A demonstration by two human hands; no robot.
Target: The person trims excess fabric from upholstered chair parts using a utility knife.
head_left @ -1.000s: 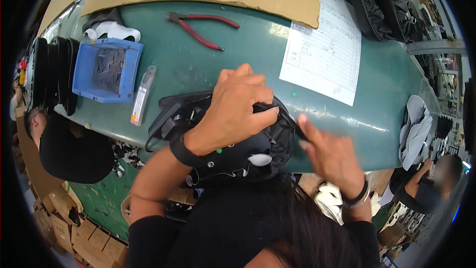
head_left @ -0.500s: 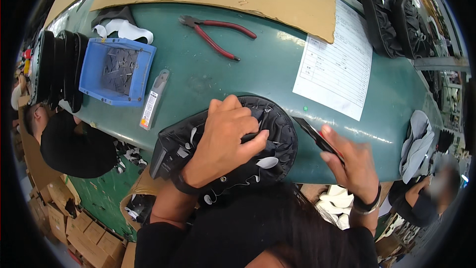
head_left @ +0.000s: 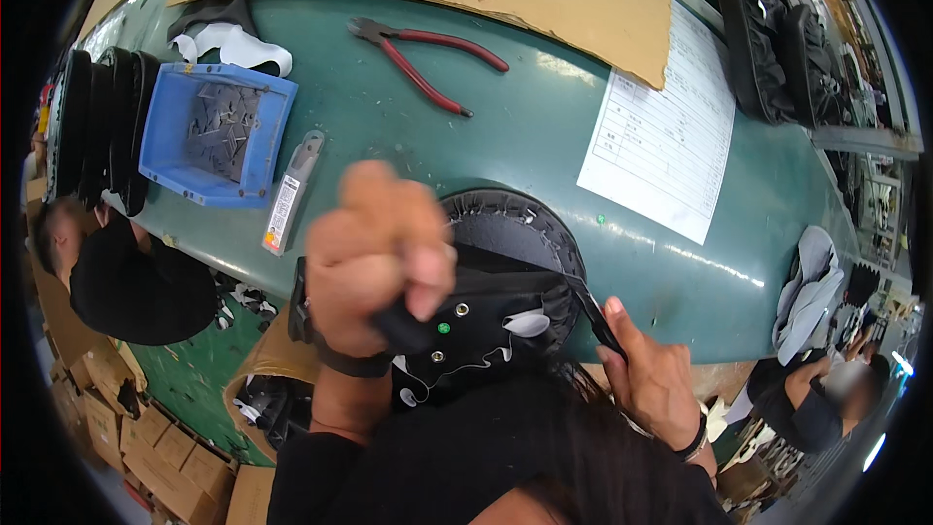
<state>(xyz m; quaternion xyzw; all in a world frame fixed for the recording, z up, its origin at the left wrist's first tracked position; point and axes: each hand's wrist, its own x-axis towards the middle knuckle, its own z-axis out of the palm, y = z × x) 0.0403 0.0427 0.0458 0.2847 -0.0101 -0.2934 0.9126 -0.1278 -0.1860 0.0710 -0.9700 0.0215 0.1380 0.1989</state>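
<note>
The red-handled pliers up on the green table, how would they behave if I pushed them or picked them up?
The pliers look like stiff metal with red grips, so probably heavy for their size. They lie flat with handles spread on the green table, so a push would likely slide or pivot them, not roll them. The handles may swing when lifted.

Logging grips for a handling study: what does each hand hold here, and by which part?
Left hand grips the round black part at its near left edge. Right hand holds a thin dark tool by its lower end.
</note>
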